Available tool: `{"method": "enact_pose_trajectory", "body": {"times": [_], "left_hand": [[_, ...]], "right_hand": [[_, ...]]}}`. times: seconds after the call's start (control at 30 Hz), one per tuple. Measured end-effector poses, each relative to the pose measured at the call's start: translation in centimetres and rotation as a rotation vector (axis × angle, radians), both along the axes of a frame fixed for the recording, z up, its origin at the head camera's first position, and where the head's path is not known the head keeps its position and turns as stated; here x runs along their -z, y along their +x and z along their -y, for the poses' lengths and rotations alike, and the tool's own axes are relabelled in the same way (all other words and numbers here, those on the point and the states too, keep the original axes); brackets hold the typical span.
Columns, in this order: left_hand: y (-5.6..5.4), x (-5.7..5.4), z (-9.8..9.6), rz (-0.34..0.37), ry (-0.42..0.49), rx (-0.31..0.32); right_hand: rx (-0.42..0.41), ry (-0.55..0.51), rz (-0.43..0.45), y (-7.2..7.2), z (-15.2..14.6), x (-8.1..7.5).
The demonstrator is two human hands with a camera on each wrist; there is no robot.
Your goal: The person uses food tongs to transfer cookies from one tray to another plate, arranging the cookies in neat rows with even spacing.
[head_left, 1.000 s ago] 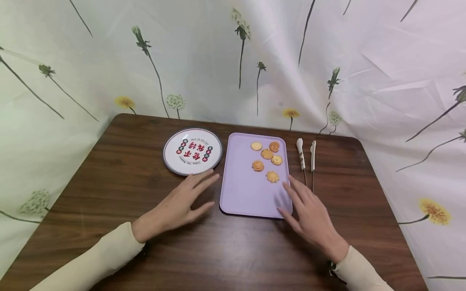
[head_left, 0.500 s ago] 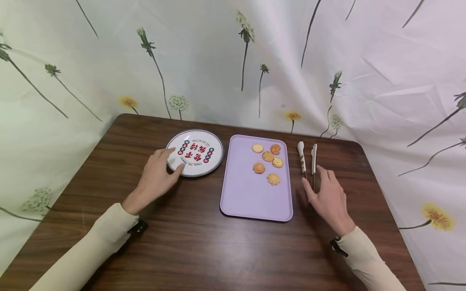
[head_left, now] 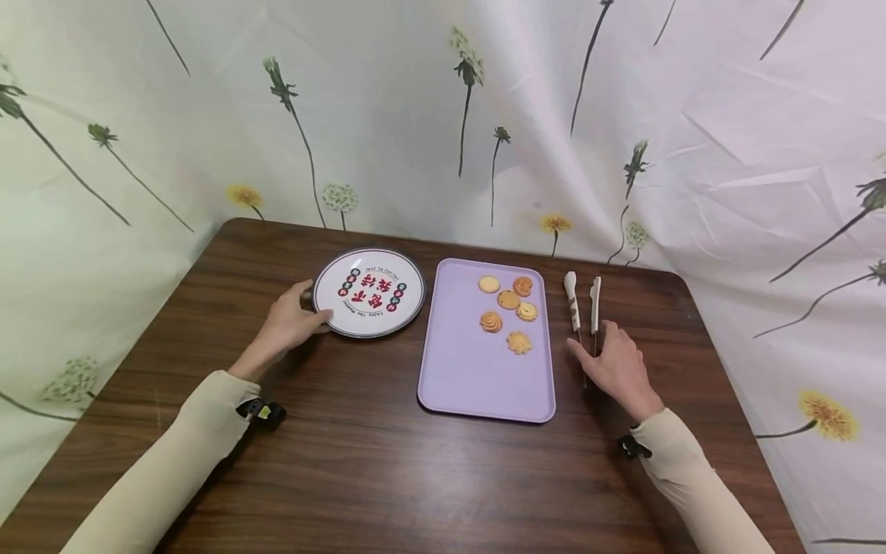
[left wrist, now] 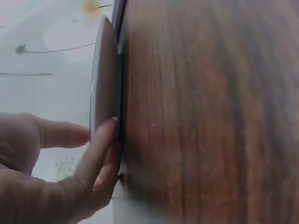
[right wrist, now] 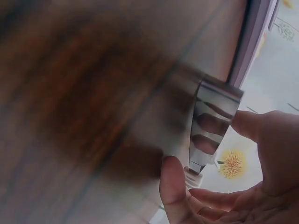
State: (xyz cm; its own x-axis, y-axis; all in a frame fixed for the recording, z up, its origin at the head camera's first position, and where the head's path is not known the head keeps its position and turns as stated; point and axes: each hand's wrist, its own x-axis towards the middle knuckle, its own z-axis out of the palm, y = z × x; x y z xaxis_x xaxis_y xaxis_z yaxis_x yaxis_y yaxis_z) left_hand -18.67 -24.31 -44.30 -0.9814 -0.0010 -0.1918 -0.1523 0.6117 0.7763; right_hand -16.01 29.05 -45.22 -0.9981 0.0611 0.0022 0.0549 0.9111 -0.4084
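Note:
My left hand [head_left: 287, 322] pinches the left rim of a round white plate [head_left: 346, 281] with red lettering. In the left wrist view, the thumb lies on the upper side of the plate [left wrist: 106, 79] and the fingers reach beneath it. My right hand [head_left: 619, 369] is around the metal part of white-handled tongs [head_left: 572, 296], thumb on one side and fingers on the other. The right wrist view shows the shiny metal bend of the tongs [right wrist: 215, 126] between them, with a gap on the finger side.
Between the hands lies a lilac tray [head_left: 460, 377] with several cookies [head_left: 508, 299] on its upper right part. All rest on a dark wooden table [head_left: 388, 462]. A flower-printed cloth [head_left: 394, 131] hangs behind and beside it.
My left hand has moved left from beside the tray and taken hold of the plate's rim. My right hand has moved right from the tray's edge to the tongs.

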Motion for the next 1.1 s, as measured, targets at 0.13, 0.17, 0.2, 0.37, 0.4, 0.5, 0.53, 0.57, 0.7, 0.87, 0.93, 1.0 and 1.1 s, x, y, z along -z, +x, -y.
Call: {"method": "enact_pose_trajectory", "body": {"times": [0.13, 0.17, 0.2, 0.37, 0.4, 0.5, 0.53, 0.57, 0.7, 0.87, 0.93, 1.0, 1.1], "left_hand": [[-0.1, 0.0, -0.1, 0.042, 0.09, -0.024], [0.0, 0.0, -0.1, 0.041, 0.094, -0.028], [0.0, 0.1, -0.1, 0.039, 0.104, -0.032], [0.5, 0.1, -0.8, 0.044, 0.183, -0.041], [0.6, 0.2, -1.0, 0.05, 0.199, -0.042], [1.0, 0.2, -1.3, 0.064, 0.211, -0.042], [1.1, 0.2, -1.4, 0.067, 0.213, -0.044], [1.1, 0.2, -1.5, 0.071, 0.221, -0.048], [1.5, 0.3, -1.8, 0.09, 0.235, -0.056], [1.5, 0.4, -2.0, 0.099, 0.251, -0.061], [1.3, 0.4, -2.1, 0.097, 0.256, -0.063], [1.3, 0.4, -2.1, 0.096, 0.255, -0.064], [1.3, 0.3, -2.0, 0.097, 0.257, -0.066]], "right_hand": [[0.011, -0.008, -0.008, -0.7, 0.0, 0.1], [0.012, -0.007, -0.014, -0.9, 0.0, 0.2], [0.012, -0.008, -0.021, -1.1, 0.1, 0.2], [0.01, -0.014, -0.047, -1.6, 0.2, 0.3], [0.01, -0.015, -0.045, -1.6, 0.2, 0.3], [0.01, -0.015, -0.028, -1.7, 0.2, 0.3], [0.011, -0.014, -0.017, -1.7, 0.2, 0.3], [0.013, -0.014, -0.009, -1.6, 0.2, 0.3], [0.019, -0.019, -0.001, -1.4, 0.0, 0.5], [0.008, -0.052, -0.087, -1.0, -0.3, 0.8], [-0.007, -0.073, -0.125, -0.8, -0.4, 0.8], [-0.025, -0.093, -0.157, -0.5, -0.5, 0.8], [-0.048, -0.116, -0.196, -0.2, -0.5, 0.6]]}}
